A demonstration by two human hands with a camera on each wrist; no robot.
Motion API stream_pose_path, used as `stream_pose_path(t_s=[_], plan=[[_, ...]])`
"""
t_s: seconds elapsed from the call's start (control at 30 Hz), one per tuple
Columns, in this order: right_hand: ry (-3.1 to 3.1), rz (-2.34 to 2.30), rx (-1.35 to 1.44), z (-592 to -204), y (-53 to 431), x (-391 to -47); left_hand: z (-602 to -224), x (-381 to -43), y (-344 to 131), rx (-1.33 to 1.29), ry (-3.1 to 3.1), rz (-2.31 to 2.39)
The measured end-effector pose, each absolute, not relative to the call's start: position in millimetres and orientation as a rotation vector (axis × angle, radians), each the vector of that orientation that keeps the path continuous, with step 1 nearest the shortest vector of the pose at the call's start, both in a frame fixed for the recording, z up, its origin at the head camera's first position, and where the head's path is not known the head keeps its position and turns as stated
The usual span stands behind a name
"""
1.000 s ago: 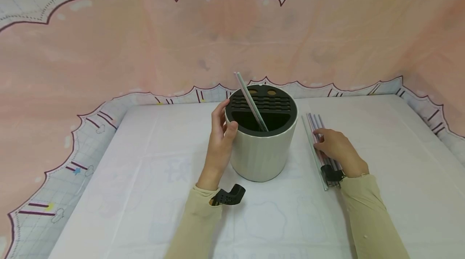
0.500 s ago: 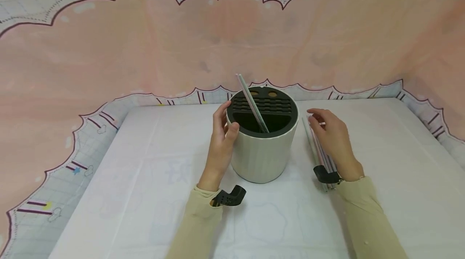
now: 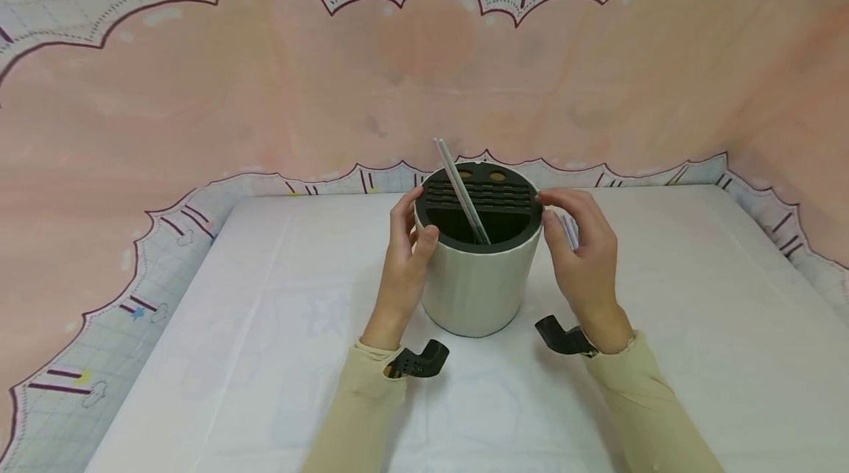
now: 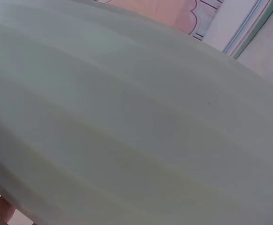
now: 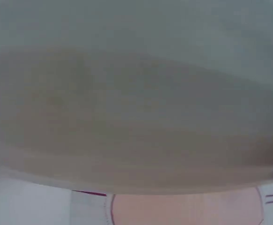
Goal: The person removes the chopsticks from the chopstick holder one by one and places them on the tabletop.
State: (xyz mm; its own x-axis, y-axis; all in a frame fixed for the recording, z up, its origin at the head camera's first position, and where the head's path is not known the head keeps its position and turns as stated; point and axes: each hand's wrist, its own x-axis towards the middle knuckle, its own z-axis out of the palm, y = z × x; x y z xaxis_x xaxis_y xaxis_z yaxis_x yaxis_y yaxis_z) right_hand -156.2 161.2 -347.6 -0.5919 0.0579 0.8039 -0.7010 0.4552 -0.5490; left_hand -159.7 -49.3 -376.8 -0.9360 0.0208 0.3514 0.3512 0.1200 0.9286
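A round cream utensil holder (image 3: 474, 289) stands upright on the table. Its black top (image 3: 484, 246) has slots, round holes and one wide opening. Two long thin shiny rods (image 3: 462, 197) lean out of that opening to the left. My left hand (image 3: 403, 263) grips the holder's left side, thumb near the rim. On the opposite side, my right hand (image 3: 587, 259) holds the rim with curved fingers. Behind it lie more thin rods (image 3: 569, 230), mostly hidden in the head view; the left wrist view shows some rods (image 4: 255, 28). The holder's ribbed wall (image 5: 136, 108) fills most of the right wrist view.
A white cloth (image 3: 265, 355) covers the table. Behind it hangs a peach-coloured backdrop (image 3: 332, 90) with a scalloped border. A black wrist camera (image 3: 419, 359) sits on the left wrist, and another black camera (image 3: 565, 337) on the right.
My right hand has left the rods on the table and moved left to the holder's right rim. The left hand stays on the holder, and the two leaning rods keep their place.
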Motion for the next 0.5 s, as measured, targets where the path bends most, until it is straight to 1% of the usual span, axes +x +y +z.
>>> stream_pose_path(t_s=[0.2,0.5], plan=[[-1.889,1.178,0.623,-342.4,152.8,-152.5,-378.4,-160.2,-50.0,-0.359,-2.165,-1.885],[-1.999,1.225,0.633,-328.5,136.7,-148.8,-377.0,-156.9,-52.7,-0.365,-2.157,-1.871]])
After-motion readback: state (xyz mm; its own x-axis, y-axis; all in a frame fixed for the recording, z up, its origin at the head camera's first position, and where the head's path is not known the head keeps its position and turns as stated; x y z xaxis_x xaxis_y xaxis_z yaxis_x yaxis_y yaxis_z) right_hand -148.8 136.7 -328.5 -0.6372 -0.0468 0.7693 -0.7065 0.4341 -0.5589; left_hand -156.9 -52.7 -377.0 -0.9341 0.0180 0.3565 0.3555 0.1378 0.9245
